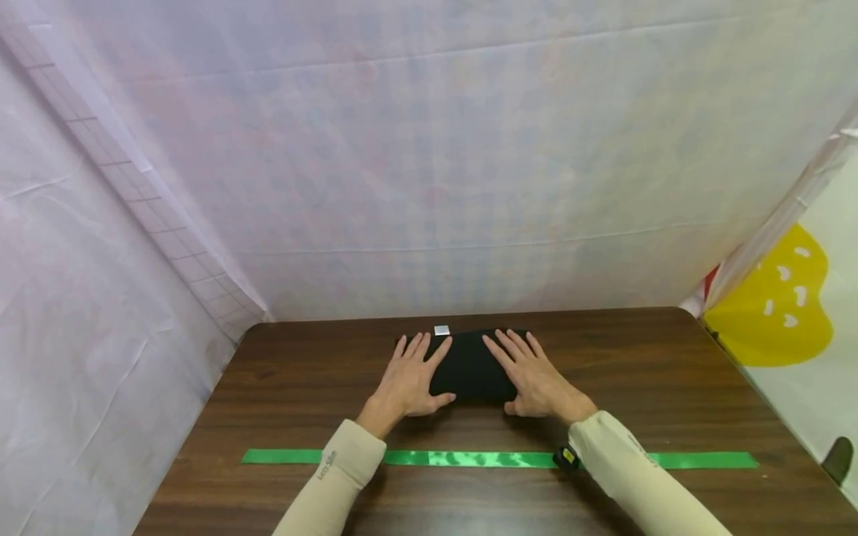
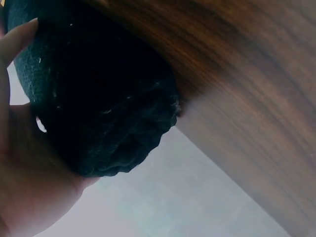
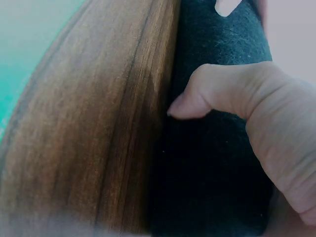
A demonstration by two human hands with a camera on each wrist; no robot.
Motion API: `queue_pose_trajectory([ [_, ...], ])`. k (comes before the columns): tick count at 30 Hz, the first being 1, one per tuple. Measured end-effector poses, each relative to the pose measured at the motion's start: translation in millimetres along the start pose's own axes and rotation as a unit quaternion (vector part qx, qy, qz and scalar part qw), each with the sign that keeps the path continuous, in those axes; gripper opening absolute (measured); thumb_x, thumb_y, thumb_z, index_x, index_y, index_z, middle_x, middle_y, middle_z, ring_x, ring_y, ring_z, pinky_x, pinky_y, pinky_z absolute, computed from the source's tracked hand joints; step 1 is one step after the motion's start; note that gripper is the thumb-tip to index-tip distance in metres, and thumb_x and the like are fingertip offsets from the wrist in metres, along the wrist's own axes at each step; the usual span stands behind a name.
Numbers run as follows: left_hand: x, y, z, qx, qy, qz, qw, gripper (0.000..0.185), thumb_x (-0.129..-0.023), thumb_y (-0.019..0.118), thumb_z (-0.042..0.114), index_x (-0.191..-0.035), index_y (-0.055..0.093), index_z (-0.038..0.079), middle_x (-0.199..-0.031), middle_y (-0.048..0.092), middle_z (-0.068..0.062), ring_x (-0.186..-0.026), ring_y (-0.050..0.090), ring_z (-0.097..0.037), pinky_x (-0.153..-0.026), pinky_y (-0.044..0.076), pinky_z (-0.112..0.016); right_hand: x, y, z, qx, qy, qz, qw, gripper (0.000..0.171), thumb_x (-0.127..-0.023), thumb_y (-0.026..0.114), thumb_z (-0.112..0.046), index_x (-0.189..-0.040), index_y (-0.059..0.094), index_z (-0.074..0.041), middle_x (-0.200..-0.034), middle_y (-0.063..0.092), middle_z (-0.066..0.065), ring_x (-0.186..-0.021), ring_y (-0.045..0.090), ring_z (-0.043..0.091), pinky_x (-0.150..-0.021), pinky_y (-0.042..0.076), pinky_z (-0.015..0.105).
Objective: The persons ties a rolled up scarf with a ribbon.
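Observation:
A black folded cloth bundle (image 1: pixel 472 372) with a fuzzy surface lies at the far side of the table, and a small white label (image 1: pixel 442 330) shows at its back edge. My left hand (image 1: pixel 407 380) rests on its left end, fingers spread and mostly straight. On the right end my right hand (image 1: pixel 538 380) lies with its fingers likewise spread. The left wrist view shows the bundle's rumpled end (image 2: pixel 133 133). In the right wrist view my thumb (image 3: pixel 217 94) touches the near side. Its exact kind cannot be told.
The brown wood-grain table (image 1: pixel 302 402) has a green tape strip (image 1: pixel 469 459) across its near part, under my forearms. A pale patterned curtain (image 1: pixel 429 186) hangs behind the far edge. At the right is a yellow shape with white marks (image 1: pixel 777 313).

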State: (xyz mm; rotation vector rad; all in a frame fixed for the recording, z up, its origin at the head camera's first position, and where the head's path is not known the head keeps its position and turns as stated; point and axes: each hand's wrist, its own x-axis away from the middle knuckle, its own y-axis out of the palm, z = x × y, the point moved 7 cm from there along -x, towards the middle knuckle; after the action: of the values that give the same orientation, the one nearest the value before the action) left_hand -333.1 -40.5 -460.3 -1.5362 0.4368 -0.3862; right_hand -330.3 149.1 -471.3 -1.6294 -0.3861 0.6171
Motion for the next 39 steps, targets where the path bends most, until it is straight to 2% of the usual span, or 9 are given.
queue_pose_trajectory([
  [5,-2.0,2.6,-0.7,0.004,0.000,-0.023,0.9997,0.097,-0.088,0.062,0.062,-0.160,0.009,0.025,-0.163,0.019,-0.016,-0.151,0.018,-0.031,-0.122,0.010,-0.052,-0.4,2.8,0.0,0.009,0.000,0.005,1.000,0.125,-0.062,0.093,-0.031,-0.158,0.016,-0.009,-0.160,0.024,0.024,-0.145,0.025,0.044,-0.117,0.015,0.063],
  [13,-7.2,2.7,-2.0,0.007,0.000,-0.034,0.9994,0.099,-0.087,0.065,0.058,-0.160,0.008,0.025,-0.163,0.019,-0.018,-0.151,0.016,-0.031,-0.122,0.009,-0.051,-5.4,5.2,5.1,0.001,0.017,-0.004,1.000,0.127,-0.061,0.094,-0.023,-0.159,0.013,-0.011,-0.160,0.025,0.023,-0.146,0.025,0.042,-0.117,0.015,0.063],
  [22,-12.2,5.8,-2.7,-0.040,0.000,-0.040,0.9984,0.118,-0.076,0.077,0.062,-0.161,0.004,0.024,-0.163,0.021,-0.017,-0.151,0.019,-0.030,-0.122,0.013,-0.050,-8.6,5.0,6.8,0.012,0.020,-0.003,1.000,0.128,-0.059,0.095,-0.017,-0.159,0.015,-0.009,-0.158,0.028,0.023,-0.143,0.032,0.042,-0.115,0.022,0.063],
  [29,-15.5,10.8,-3.4,-0.064,-0.005,-0.033,0.9974,0.125,-0.071,0.082,0.062,-0.160,0.003,0.023,-0.162,0.023,-0.018,-0.149,0.023,-0.032,-0.122,0.015,-0.049,-12.3,5.6,9.0,0.007,0.027,-0.020,0.999,0.128,-0.062,0.095,-0.023,-0.159,0.012,-0.011,-0.159,0.027,0.022,-0.142,0.033,0.041,-0.114,0.025,0.062],
  [39,-22.3,11.7,-4.7,-0.083,-0.014,-0.020,0.9962,0.130,-0.065,0.086,0.060,-0.160,0.006,0.023,-0.157,0.033,-0.018,-0.145,0.032,-0.034,-0.120,0.022,-0.050,-15.3,-1.6,11.7,0.000,0.009,-0.023,1.000,0.127,-0.061,0.095,-0.016,-0.159,0.014,-0.008,-0.158,0.026,0.027,-0.131,0.046,0.045,-0.106,0.037,0.062],
])
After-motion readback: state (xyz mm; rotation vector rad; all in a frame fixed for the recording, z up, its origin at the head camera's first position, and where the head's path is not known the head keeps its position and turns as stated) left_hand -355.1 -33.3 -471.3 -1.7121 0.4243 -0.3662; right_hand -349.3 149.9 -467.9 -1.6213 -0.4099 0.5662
